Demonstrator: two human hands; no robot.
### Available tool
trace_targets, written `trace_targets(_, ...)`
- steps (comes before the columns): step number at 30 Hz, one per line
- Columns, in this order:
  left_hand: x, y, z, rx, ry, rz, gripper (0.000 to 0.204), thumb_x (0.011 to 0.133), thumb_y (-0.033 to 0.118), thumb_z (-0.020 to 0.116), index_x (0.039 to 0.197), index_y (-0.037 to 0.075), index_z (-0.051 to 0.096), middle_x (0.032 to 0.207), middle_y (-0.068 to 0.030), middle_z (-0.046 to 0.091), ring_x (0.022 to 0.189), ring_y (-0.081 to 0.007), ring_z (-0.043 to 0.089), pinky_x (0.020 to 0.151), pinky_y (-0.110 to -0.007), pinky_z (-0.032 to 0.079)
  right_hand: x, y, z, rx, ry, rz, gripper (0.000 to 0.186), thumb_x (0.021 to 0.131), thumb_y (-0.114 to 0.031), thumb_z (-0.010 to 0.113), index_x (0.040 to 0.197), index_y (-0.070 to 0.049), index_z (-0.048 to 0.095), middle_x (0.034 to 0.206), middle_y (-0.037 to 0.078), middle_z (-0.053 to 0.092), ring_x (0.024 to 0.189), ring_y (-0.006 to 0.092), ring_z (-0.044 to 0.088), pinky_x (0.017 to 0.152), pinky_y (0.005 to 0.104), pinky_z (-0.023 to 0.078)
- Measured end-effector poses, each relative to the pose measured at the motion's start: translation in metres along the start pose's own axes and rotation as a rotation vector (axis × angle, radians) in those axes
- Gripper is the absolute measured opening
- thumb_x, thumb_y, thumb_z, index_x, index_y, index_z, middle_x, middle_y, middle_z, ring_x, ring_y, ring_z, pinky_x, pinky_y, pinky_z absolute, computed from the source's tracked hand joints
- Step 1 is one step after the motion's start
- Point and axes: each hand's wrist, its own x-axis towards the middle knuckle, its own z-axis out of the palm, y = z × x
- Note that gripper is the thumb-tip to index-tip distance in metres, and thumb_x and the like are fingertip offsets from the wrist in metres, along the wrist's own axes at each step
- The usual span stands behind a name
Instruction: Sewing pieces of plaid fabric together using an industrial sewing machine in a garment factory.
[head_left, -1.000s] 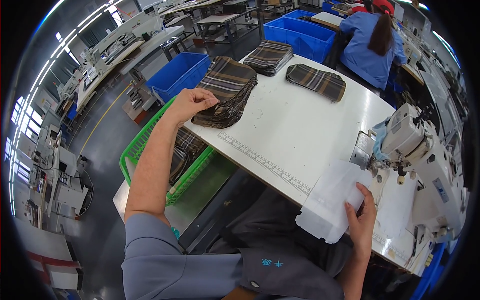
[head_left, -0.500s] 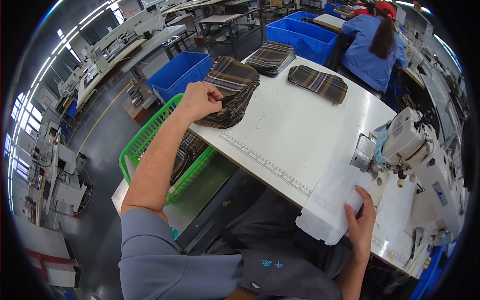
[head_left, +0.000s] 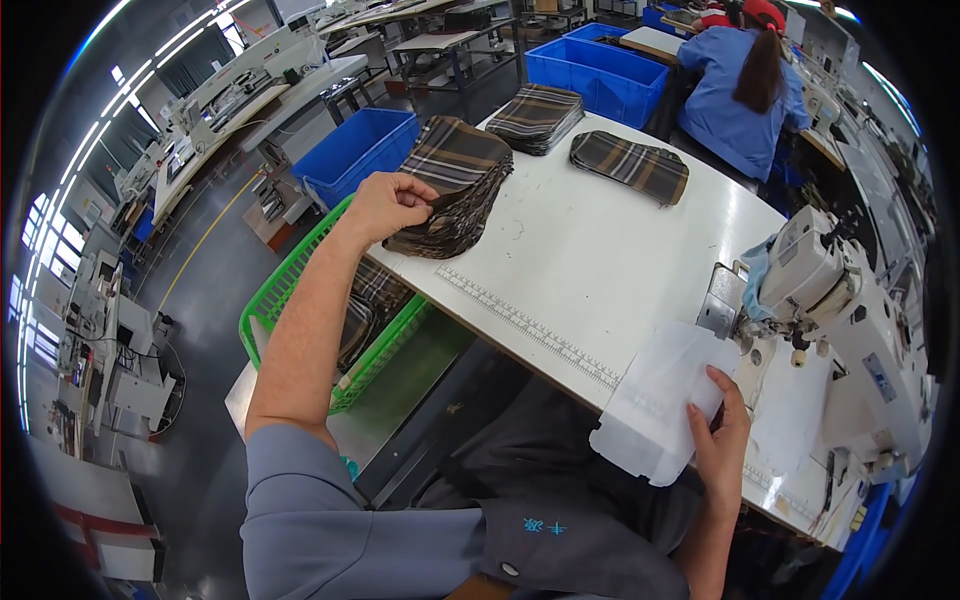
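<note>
Plaid fabric pile [head_left: 460,160]: part the edge with patience

The pile stands well to the left of the sewing machine [head_left: 800,265]. Our left hand [head_left: 388,210] is at its side away from the sewing machine, with thumb and forefinger brought close; whether cloth is between the tips, we cannot tell. In our judgement, the step in hand is to part the layers there. For this, we should feel for one single layer before lifting, because the edges look uneven and may cling. A slow peel would disturb the pile less than a quick pull. Our right hand [head_left: 722,430] lies on the white sheet [head_left: 650,405], near left of the sewing machine, thumb and forefinger apart; a grip underneath we cannot confirm. Light pressure there should prevent sliding.
</note>
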Motion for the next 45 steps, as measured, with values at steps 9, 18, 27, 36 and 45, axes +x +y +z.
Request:
trace_targets(9,0.006,-0.015,0.01,-0.069,0.161,0.126,0.019,0.085,0.015,0.082,0.097,0.001,0.079,0.08,-0.0027,0.072,0.072,-0.0069,0.06,0.068,-0.026,0.049,0.001,0.002,0.003,0.014,0.024,-0.022,0.049,0.087,0.005,0.066,0.135,0.001,0.057,0.129,0.013,0.062,0.119,0.0198,0.057,0.106,0.0319,0.042)
trace_targets(18,0.002,-0.02,0.001,0.008,0.17,0.199,0.017,0.083,0.011,0.084,0.098,0.002,0.08,0.083,-0.0037,0.076,0.072,-0.0061,0.064,0.067,-0.025,0.051,0.001,-0.007,0.003,-0.015,0.05,-0.006,0.04,0.087,0.002,0.066,0.127,0.002,0.06,0.116,0.01,0.066,0.107,0.0165,0.059,0.098,0.0283,0.044)
trace_targets(27,-0.042,0.066,0.042,0.196,0.473,0.627,0.013,0.08,0.007,0.081,0.091,0.001,0.076,0.082,-0.0091,0.074,0.07,-0.0159,0.068,0.064,-0.028,0.052,-0.004,-0.006,0.003,-0.043,0.097,0.0,0.035,0.088,-0.002,0.069,0.122,0.0,0.063,0.104,0.008,0.067,0.084,0.0134,0.054,0.078,0.0266,0.044)
trace_targets(36,-0.158,0.155,0.192,0.471,0.07,1.785,0.022,0.082,0.009,0.067,0.099,-0.004,0.072,0.079,-0.0081,0.063,0.055,-0.0107,0.051,0.05,-0.024,0.037,0.005,-0.011,0.003,0.361,0.054,0.121,0.043,0.108,-0.039,0.052,0.109,0.002,0.066,0.078,0.0,0.052,0.08,0.0102,0.047,0.071,0.0271,0.04)
trace_targets(45,-0.19,0.157,0.259,0.29,-0.434,1.611,0.027,0.083,0.013,0.063,0.104,-0.003,0.066,0.077,-0.0052,0.055,0.058,-0.0119,0.062,0.049,-0.029,0.049,-0.007,0.007,0.0,0.413,0.105,0.078,0.044,0.106,-0.035,0.057,0.092,0.006,0.063,0.067,0.0,0.05,0.067,0.0078,0.041,0.058,0.0265,0.037)
